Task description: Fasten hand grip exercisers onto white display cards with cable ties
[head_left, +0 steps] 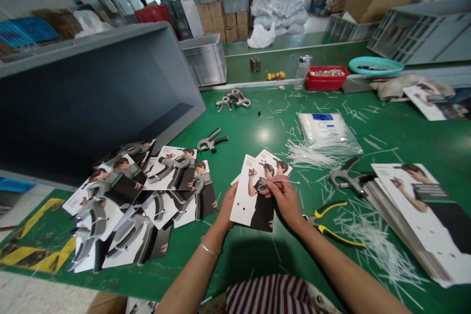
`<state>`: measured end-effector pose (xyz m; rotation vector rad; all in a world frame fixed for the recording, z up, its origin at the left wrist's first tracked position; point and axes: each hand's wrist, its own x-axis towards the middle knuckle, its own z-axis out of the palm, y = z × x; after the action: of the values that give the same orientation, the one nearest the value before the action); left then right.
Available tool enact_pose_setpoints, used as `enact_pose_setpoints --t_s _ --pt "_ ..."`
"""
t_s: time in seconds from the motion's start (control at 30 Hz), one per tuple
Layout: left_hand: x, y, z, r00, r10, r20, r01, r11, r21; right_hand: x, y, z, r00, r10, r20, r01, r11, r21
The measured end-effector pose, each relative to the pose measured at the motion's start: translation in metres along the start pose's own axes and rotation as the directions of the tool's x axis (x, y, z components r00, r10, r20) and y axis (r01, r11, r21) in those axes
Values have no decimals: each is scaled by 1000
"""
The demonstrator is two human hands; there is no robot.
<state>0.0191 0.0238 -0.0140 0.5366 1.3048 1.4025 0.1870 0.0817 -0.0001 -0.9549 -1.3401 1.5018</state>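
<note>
Over the near middle of the table (257, 132), the left hand (227, 204) is gripping overlapping printed cards (245, 191); the right hand (287, 202) is pinching a white tie (292, 181). Uneven pressure could be letting the cards slide apart.

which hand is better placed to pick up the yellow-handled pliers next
Right, probably: the right hand lies nearer the pliers, though pinching a white tie; the left hand grips the cards farther off.
</note>
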Motion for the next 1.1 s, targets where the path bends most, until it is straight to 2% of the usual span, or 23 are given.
enact_pose_setpoints --t_s 0.1,0.17,0.23,0.3,0.33,0.4,0.47,0.5,0.53,0.6,0.67,0.7,0.8,0.9,1.03,1.1 --pt "3 -1 2 999 -34 15 34 999 9 -1 5 -1 999 -6 50 9 998 -67" --pt "4 1 2 998 -40 44 37 997 67 -1 8 -1 995 -74 67 85 982 -168" --pt "4 5 2 995 -6 96 -12 984 180 -1 10 -1 978 -183 96 203 940 -274" --pt "2 12 2 987 78 142 -123 931 344 -1 9 -2 957 -256 137 287 903 -318" --pt "0 16 3 979 132 156 -189 875 446 -1 9 -3 952 -263 158 301 900 -314" --pt "-6 24 4 964 216 154 -263 692 673 -2 8 -8 955 -227 191 275 917 -287" --pt "-13 31 4 966 222 132 -230 504 833 -4 8 -14 966 -162 204 213 941 -261" --pt "-17 34 5 972 189 142 -215 461 861 -5 9 -17 970 -131 204 182 951 -252" --pt "-21 36 5 974 141 180 -226 467 855 -6 9 -20 973 -105 204 155 957 -245" --pt "-29 39 7 943 69 325 -305 567 765 -8 10 -24 974 -74 214 124 965 -232" --pt "-35 41 8 893 74 445 -383 646 660 -10 10 -24 972 -62 225 110 971 -211" --pt "-38 41 8 875 88 475 -411 653 636 -10 11 -24 973 -57 224 103 974 -200" --pt "-43 44 8 840 100 533 -474 611 634 -9 12 -23 978 -30 208 66 983 -170" --pt "-46 44 7 805 104 585 -543 528 653 -9 12 -24 985 3 175 21 991 -133" --pt "-45 33 7 809 215 547 -586 371 720 -12 7 -23 987 32 160 -12 992 -126" --pt "-42 25 8 809 294 510 -587 339 736 -12 4 -22 986 37 161 -14 990 -137"
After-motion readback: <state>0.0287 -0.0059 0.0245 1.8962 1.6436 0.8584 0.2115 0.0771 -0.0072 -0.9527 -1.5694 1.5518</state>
